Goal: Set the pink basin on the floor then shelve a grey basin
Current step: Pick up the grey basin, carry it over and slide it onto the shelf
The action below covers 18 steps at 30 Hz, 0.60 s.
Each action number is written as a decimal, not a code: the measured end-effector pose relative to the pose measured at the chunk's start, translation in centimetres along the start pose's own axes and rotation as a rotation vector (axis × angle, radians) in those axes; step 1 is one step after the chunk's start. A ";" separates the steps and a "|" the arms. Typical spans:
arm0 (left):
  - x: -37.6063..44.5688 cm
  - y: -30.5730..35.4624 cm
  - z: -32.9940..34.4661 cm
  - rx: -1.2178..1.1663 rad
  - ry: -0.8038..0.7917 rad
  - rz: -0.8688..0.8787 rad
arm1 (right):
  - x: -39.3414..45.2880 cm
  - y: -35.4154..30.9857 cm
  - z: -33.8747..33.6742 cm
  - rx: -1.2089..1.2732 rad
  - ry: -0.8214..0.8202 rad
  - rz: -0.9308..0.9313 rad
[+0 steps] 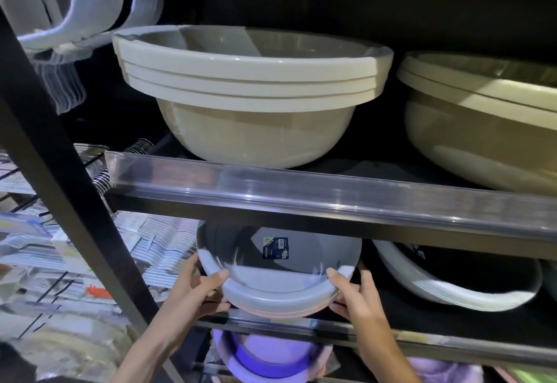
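Observation:
A grey basin point(271, 280) with a dark label inside sits tilted on the middle shelf, nested on top of pink basins whose rims point(280, 311) show just beneath it. My left hand point(202, 286) grips the grey basin's rim on its left side, thumb over the edge. On the right side my right hand point(352, 292) grips the rim in the same way. The basin's far half is hidden behind the shelf edge above.
A stack of beige basins point(250, 81) and a larger one point(482, 129) stand on the upper shelf point(331, 198). White basins point(452, 286) lean at right on the middle shelf. Purple and pink basins point(265, 358) lie below. A black post point(60, 171) and hangers are at left.

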<state>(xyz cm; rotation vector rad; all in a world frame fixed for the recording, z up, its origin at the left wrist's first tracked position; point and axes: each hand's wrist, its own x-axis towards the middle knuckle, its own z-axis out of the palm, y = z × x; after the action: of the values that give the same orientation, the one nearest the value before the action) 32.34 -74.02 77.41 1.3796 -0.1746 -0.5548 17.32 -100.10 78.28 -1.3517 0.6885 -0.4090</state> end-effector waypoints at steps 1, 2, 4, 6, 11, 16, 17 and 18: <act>0.1 -0.1 -0.1 0.002 0.001 0.000 | 0.1 0.1 -0.1 -0.006 0.012 -0.008; 0.2 -0.2 -0.3 0.010 0.001 -0.002 | 0.2 0.1 -0.1 -0.012 0.020 -0.014; 0.5 -0.4 -0.5 0.025 -0.001 -0.015 | 0.2 0.2 -0.1 -0.012 0.024 -0.025; 1.0 -0.7 -0.6 0.026 -0.002 -0.015 | 0.4 0.3 -0.2 -0.001 0.032 -0.026; 2.5 -0.7 -0.4 0.062 0.013 -0.009 | 2.2 -0.3 0.2 -0.018 0.093 0.057; 4.1 -0.1 0.4 0.040 0.065 -0.052 | 3.5 -0.9 0.5 -0.023 0.069 -0.006; 4.5 0.0 0.4 0.033 0.075 -0.057 | 3.6 -1.1 0.6 -0.023 0.075 -0.013; 4.8 0.1 0.4 0.033 0.076 -0.063 | 3.8 -1.2 0.7 -0.029 0.081 -0.025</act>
<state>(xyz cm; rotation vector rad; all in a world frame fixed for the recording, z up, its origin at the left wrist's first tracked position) 36.36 -76.59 76.62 1.4394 -0.0794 -0.5534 20.79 -102.25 78.66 -1.3778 0.7473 -0.4783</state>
